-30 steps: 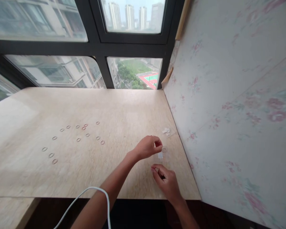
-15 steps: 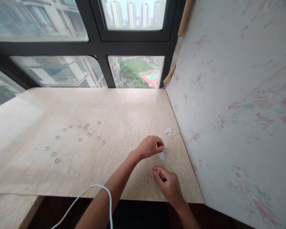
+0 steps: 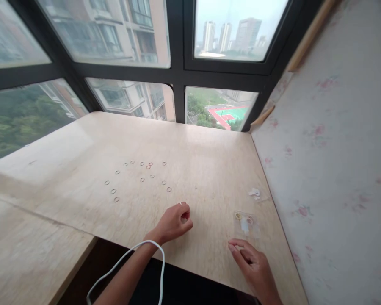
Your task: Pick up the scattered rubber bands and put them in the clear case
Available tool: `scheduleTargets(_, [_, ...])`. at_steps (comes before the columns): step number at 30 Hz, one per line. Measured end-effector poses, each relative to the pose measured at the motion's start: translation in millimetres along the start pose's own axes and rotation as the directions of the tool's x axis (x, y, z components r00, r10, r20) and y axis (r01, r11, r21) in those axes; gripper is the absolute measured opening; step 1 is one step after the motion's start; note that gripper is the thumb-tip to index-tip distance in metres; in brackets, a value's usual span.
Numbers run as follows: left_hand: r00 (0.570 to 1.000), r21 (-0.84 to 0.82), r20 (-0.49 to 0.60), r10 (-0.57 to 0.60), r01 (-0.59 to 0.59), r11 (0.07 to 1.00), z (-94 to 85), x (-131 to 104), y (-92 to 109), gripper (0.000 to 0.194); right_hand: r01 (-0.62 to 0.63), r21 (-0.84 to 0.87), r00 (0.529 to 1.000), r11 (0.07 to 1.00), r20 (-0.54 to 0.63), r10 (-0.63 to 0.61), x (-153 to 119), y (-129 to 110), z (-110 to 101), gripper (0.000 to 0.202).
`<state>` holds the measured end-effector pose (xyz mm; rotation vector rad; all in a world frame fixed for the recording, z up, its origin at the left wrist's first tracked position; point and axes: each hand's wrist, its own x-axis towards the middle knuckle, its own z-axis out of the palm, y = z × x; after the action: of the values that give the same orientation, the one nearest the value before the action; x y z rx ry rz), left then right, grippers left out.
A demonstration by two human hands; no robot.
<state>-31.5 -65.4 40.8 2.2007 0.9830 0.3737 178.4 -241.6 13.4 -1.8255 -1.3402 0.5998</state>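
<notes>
My left hand (image 3: 177, 221) is over the middle of the pale stone surface, its fingers curled together; what they hold, if anything, is hidden. My right hand (image 3: 249, 259) is near the front edge at the right, thumb and forefinger pinched, and nothing clear shows between them. Just beyond it lies a small clear plastic bag (image 3: 245, 225) with a yellowish ring, a pinkish ring and a white label. Several thin rings (image 3: 142, 180) lie scattered to the left, beyond my left hand. Two reddish rings (image 3: 149, 165) touch or nearly touch among them.
Small white pieces (image 3: 255, 193) lie near the papered wall (image 3: 343, 178) at the right. A white cable (image 3: 161, 264) loops over my left forearm. Dark-framed windows (image 3: 178, 72) stand behind the stone surface (image 3: 206, 161), whose front edge steps at the left.
The view has turned left. My left hand has moved away from the plastic bag toward the scattered rings, leaving the bag uncovered. My right hand stays pinched near the bag.
</notes>
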Motion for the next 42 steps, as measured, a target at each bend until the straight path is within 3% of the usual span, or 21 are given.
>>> scheduleTargets(6, [0.963, 0.038, -0.253, -0.089, 0.102, 0.994, -15.3, -43.7, -41.9, 0.015, 0.093, 0.073, 0.964, 0.993, 0.243, -0.108, 24.7, -52.2, 22.6, 0.032])
scheduleTargets(9, [0.935, -0.021, -0.328, -0.134, 0.135, 0.991, -14.7, -49.6, -52.2, 0.017, 0.172, 0.068, 0.923, 0.983, 0.337, -0.185, 62.3, -91.9, 43.9, 0.031])
scheduleTargets(13, [0.918, -0.132, -0.333, -0.214, 0.179, 0.975, -13.3, -47.2, -58.9, 0.019, 0.195, 0.074, 0.885, 0.978, 0.417, -0.208, 123.6, -143.1, 89.2, 0.031])
scheduleTargets(17, [0.924, -0.228, -0.3, -0.238, 0.173, 0.958, -12.8, -45.0, -66.2, 0.019, 0.365, -0.11, 0.834, 0.924, 0.48, -0.272, 174.6, -182.2, 145.4, 0.025])
scheduleTargets(20, [0.924, -0.279, -0.321, -0.205, 0.115, 0.953, -13.4, -45.9, -69.3, 0.018, 0.559, -0.396, 0.773, 0.728, 0.567, -0.285, 202.0, -200.5, 183.6, 0.026])
scheduleTargets(23, [0.9, -0.306, -0.389, -0.196, 0.074, 0.949, -13.9, -47.3, -68.7, 0.014, 0.61, -0.495, 0.75, 0.619, 0.613, -0.248, 221.1, -207.9, 211.6, 0.029])
scheduleTargets(26, [0.885, -0.32, -0.423, -0.197, 0.057, 0.946, -13.3, -47.5, -67.2, 0.013, 0.645, -0.533, 0.725, 0.547, 0.654, -0.217, 231.7, -208.1, 226.8, 0.028])
scheduleTargets(34, [0.881, -0.325, -0.421, -0.217, 0.077, 0.943, -12.6, -45.7, -67.3, 0.011, 0.777, -0.503, 0.603, 0.379, 0.768, -0.217, 234.2, -205.0, 232.5, 0.025])
scheduleTargets(39, [0.881, -0.319, -0.428, -0.201, 0.061, 0.946, -13.4, -45.7, -67.2, 0.013, 0.819, -0.425, 0.543, 0.386, 0.791, -0.281, 237.8, -194.6, 231.5, 0.024])
scheduleTargets(42, [0.876, -0.316, -0.436, -0.206, 0.065, 0.947, -13.5, -45.5, -67.0, 0.013, 0.806, -0.37, 0.547, 0.462, 0.763, -0.345, 239.0, -186.2, 229.3, 0.02])
